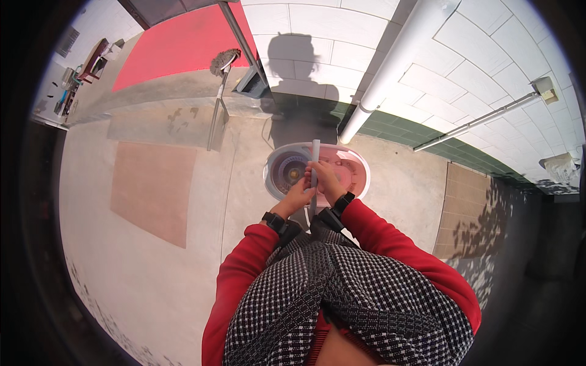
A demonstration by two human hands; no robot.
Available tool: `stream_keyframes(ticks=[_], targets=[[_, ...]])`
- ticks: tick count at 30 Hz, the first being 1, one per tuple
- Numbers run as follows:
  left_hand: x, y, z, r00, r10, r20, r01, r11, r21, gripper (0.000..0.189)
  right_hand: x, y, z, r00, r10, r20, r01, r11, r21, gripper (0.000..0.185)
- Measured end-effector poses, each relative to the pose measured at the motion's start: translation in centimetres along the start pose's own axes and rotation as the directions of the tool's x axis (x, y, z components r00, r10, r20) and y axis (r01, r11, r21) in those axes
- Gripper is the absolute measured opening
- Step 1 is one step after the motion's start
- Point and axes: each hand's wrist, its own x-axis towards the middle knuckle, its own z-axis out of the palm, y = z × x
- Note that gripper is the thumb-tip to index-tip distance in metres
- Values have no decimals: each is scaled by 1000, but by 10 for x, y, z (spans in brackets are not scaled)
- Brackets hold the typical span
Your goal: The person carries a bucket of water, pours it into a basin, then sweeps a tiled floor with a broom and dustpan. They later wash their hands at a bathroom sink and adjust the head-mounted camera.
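On the concrete ground before me stands an oval spin-mop bucket (365,180), pinkish inside on its right half. A grey spinner basket (281,167) with a yellowish centre fills its left half. A grey bar (316,148), seemingly the bucket's carry handle, runs over the middle from the far rim towards me. My right hand (326,177) grips this bar from the right, its fingers curled round it. Lower down, my left hand (296,197) closes on the bar from the left. My wrists hide part of the bucket's near rim.
A mop (217,98) with a grey shaggy head leans by a blue-grey container (252,83) at the back left. A white downpipe (382,73) runs down the tiled wall (348,18) behind the bucket. Brown tiles (462,210) cover the ground at right.
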Motion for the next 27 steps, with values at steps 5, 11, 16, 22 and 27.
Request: stream_keyframes(ticks=[5,11,16,22,27], targets=[[54,-9,-44,998,-67,7,67,986,-151,48,79,-4,13,992,82,-96,-86,996,-35,14],[132,-32,-87,992,-96,78,109,974,-196,48,163,-1,11,954,128,-270,-161,982,-103,17],[185,-62,-104,1000,1,-31,-3,998,-65,49,221,6,-4,952,109,-286,-152,980,-132,17],[224,-89,-111,993,-28,-116,27,1000,-13,46,284,26,-27,918,133,-374,-176,981,-83,18],[255,-114,-103,986,18,-165,-43,988,-145,50,312,28,-42,907,111,-405,-161,983,-92,20]])
